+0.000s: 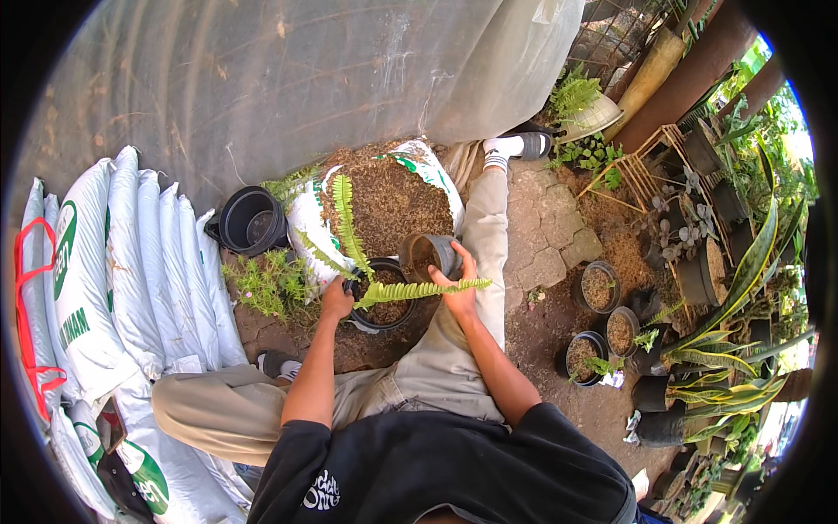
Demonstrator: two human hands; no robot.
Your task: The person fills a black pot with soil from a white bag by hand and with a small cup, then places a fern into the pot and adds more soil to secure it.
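My left hand (337,299) grips the left rim of a black plastic pot (385,325) that holds potting mix and a fern with long fronds (393,293). In my right hand (457,281) is a smaller dark plastic pot (429,255), tilted over the right side of the black pot, with some mix inside it. One frond passes in front of my right hand. Just beyond both pots lies an opened white sack (306,229) full of brown potting mix (396,206).
White sacks (91,262) stand in a row at the left. An empty black pot (251,221) is beside the opened sack. Small potted plants (597,288), snake plants (727,367) and a bamboo rack (628,177) are at the right. Plastic sheeting (294,78) hangs ahead.
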